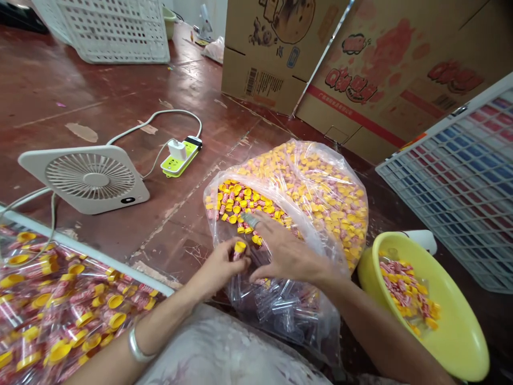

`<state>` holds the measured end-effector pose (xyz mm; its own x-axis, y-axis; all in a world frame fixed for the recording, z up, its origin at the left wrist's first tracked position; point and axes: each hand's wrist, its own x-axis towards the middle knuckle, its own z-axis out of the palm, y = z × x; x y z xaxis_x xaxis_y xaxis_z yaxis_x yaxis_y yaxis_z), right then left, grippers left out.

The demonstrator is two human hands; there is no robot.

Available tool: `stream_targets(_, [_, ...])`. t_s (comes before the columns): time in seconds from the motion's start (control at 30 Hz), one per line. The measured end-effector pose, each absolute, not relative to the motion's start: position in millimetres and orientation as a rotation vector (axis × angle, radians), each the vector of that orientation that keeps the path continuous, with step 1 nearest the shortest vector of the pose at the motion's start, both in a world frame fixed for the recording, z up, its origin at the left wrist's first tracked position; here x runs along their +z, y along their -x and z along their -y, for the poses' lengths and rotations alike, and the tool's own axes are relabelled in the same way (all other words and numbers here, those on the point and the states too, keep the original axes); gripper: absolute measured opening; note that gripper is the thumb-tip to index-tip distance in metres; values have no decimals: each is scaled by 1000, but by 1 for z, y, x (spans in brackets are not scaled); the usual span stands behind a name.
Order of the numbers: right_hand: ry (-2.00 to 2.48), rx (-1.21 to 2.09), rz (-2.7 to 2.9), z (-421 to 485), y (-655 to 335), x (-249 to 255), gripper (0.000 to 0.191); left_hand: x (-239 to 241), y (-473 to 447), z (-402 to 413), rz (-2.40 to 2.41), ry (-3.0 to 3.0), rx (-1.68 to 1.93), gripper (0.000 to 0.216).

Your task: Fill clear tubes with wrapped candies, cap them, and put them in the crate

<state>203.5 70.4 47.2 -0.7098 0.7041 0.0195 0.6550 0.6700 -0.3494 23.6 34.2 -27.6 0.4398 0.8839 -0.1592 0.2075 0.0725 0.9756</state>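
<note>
My left hand is closed around a small clear tube with a yellow cap and red-white filling. My right hand reaches with fingers stretched into the mouth of a big clear plastic bag full of yellow caps and red-white candies, fingertips on the pile. A bag of empty clear tubes lies just under both hands.
A yellow basin with candies sits at right. Filled yellow-capped tubes lie in a bag at left. A white fan, a green power strip, white crates and cardboard boxes stand on the red floor.
</note>
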Motion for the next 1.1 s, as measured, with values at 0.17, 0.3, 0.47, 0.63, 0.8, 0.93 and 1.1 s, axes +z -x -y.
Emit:
stream_targets(0.17, [1538,268,2529,-87,-239,61,18,-37,-35,-24,-1080,-1874,398,18])
stream_targets(0.3, [1514,366,2735,-74,-240,57,15,-31,-18,-20,-1168,-2035,223,29])
stream_targets(0.47, [1449,534,2946,-50,-217,46,15,-28,-1,-11,-1002,-2316,-76,34])
stream_targets(0.63, [1700,230,2856,-77,-213,35,15,-34,-2,-14,-1040,-2287,-9,44])
stream_targets(0.8, [1590,143,2976,-107,-199,20,18,-34,14,-22,-1068,-1932,284,59])
stream_targets(0.93, [1389,131,3107,-112,-177,2,16,-31,28,-23,-1072,-1687,510,32])
stream_targets(1.1, [1375,98,3102,-117,-174,1,16,-30,35,-23,-1177,-1525,645,18])
